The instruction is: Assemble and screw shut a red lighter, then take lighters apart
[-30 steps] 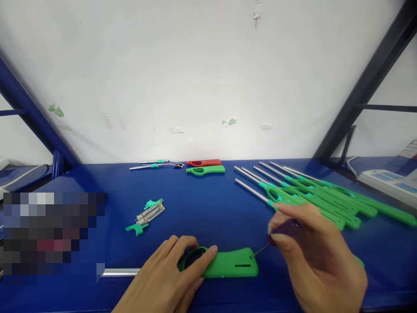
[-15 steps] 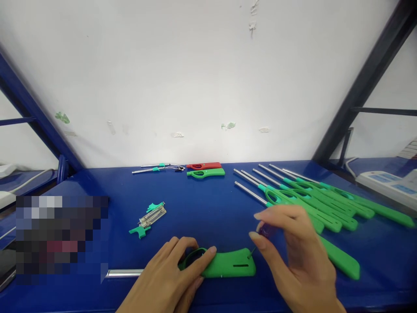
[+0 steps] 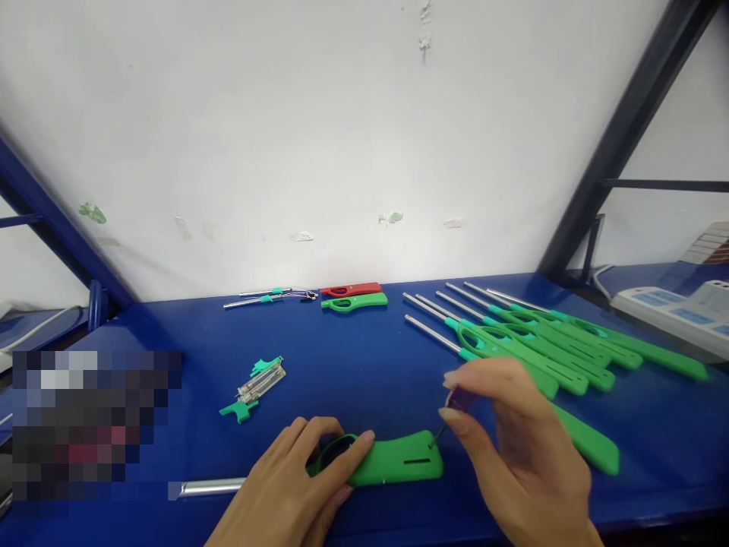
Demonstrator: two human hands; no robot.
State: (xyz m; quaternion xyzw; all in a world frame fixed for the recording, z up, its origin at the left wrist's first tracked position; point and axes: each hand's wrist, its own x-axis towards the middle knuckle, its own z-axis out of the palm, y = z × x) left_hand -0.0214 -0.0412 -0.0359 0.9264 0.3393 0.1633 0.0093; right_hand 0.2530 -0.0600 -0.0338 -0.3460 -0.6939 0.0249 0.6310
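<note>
A green long-nosed lighter (image 3: 392, 462) lies flat across the front of the table, its metal tube pointing left. My left hand (image 3: 288, 479) is closed over its trigger-loop end and presses it down. Between thumb and fingertips, my right hand (image 3: 518, 444) pinches the purple handle of a small screwdriver (image 3: 460, 399). Its thin shaft slants down to a hole near the lighter's right end. Most of the handle is hidden by my fingers. Just beyond my right hand lie several green lighters (image 3: 535, 349) with their tubes toward the wall.
Clear lighter tanks with teal triggers (image 3: 259, 384) lie left of centre. Farther back are a red casing half (image 3: 353, 289), a green casing half (image 3: 356, 302) and metal tubes with wires (image 3: 250, 301). A blurred patch covers the left side. White electronic devices (image 3: 672, 311) stand at right.
The view has shifted slightly. My right fingers have changed their pinch a little on the screwdriver, whose shaft stays at the hole. The left hand keeps its hold on the lighter.
</note>
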